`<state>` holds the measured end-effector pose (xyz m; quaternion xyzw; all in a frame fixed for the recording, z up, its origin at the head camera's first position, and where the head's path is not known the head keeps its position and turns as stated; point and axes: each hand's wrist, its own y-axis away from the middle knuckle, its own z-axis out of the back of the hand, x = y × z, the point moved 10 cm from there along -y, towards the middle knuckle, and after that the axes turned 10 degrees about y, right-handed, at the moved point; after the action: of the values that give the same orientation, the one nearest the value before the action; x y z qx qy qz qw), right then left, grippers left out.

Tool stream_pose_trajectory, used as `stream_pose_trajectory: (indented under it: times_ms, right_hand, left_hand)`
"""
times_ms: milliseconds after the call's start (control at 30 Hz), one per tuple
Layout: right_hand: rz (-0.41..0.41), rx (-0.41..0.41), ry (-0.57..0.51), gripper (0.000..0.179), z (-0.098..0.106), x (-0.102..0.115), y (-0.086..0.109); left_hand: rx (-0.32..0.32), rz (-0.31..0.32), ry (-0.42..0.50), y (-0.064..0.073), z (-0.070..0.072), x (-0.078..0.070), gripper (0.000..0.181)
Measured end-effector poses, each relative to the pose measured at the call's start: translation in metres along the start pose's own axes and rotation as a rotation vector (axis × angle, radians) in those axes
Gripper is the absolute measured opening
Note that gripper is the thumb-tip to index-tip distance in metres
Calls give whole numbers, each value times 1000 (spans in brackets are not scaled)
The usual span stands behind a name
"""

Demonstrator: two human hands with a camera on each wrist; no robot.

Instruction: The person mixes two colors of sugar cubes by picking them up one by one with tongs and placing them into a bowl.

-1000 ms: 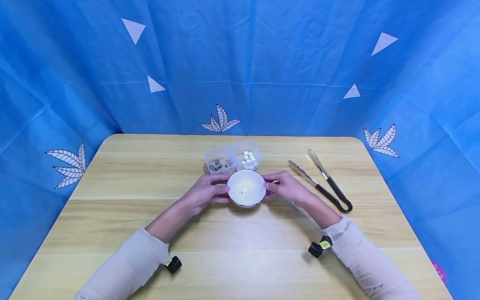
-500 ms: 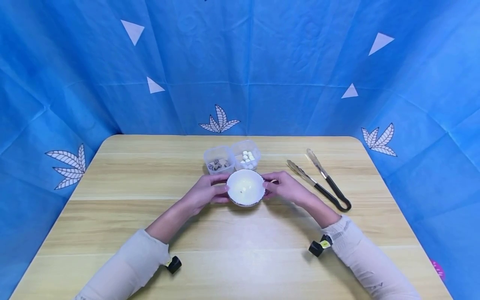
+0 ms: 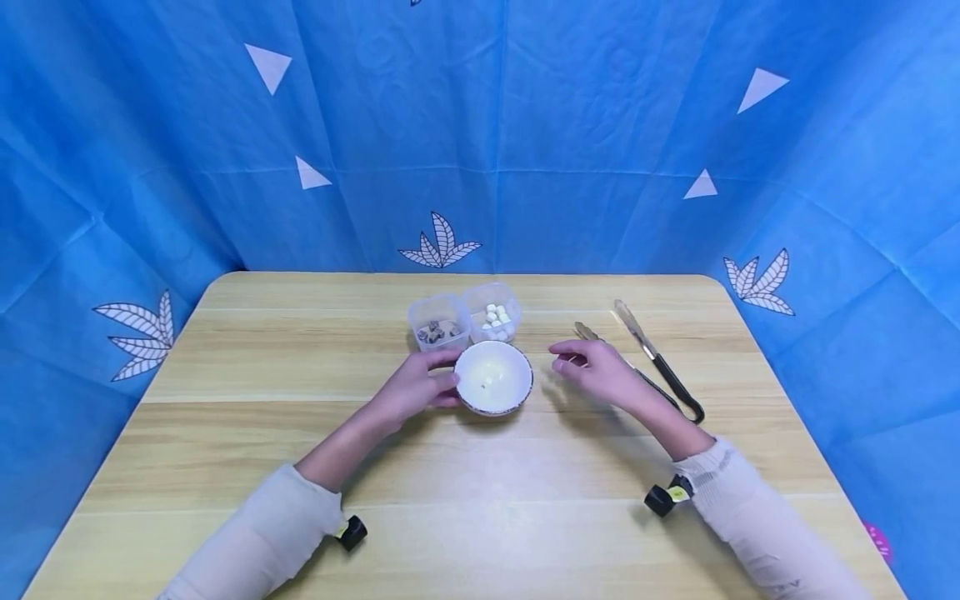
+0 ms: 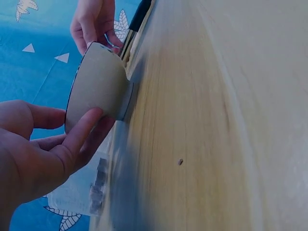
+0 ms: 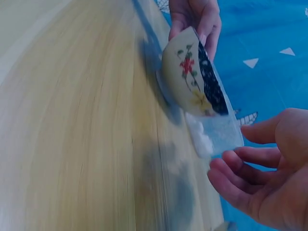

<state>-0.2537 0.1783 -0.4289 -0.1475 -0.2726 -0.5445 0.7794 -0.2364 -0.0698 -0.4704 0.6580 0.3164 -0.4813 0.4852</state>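
A white bowl (image 3: 493, 379) stands upright on the wooden table, its outside painted with flowers and a dark band, as the right wrist view shows. My left hand (image 3: 416, 387) holds its left side, thumb at the rim and fingers against the outer wall. Apart from the bowl, to its right, my right hand (image 3: 600, 375) hovers with loosely bent fingers and nothing in them. Partly behind that hand lie metal tongs (image 3: 675, 385) with black handles, spread apart.
Just behind the bowl, two clear plastic containers stand side by side. Dark brownish pieces are in the left container (image 3: 417, 312), small white pieces in the right container (image 3: 487, 292). A blue curtain (image 3: 555, 208) hangs along the table's far edge.
My right hand has let go of the bowl and moved right, toward the tongs. The left hand keeps its place on the bowl, which stays put.
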Motion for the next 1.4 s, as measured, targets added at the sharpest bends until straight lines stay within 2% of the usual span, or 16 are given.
stream_pose_trajectory:
  times_ms: [200, 433, 867, 1033, 1200, 1400]
  right_hand:
    - [-1, -100, 116, 38, 20, -13, 8]
    - [-43, -183, 244, 42, 41, -34, 22]
    - [-157, -282, 361, 63, 64, -72, 45]
    - [-232, -264, 382, 77, 67, -88, 52]
    - [-293, -204, 393, 90, 63, -105, 56]
    - [-345, -126, 388, 97, 57, -121, 55]
  left_hand:
    - [-14, -14, -19, -1, 0, 1, 51]
    - [-21, -18, -30, 2, 0, -2, 50]
    - [-55, -8, -3, 2, 3, 1, 52]
    - [-61, -7, 10, 2, 4, 2, 52]
    - [-60, 2, 40, 2, 5, 4, 52]
    - [-62, 11, 63, 3, 5, 5, 51]
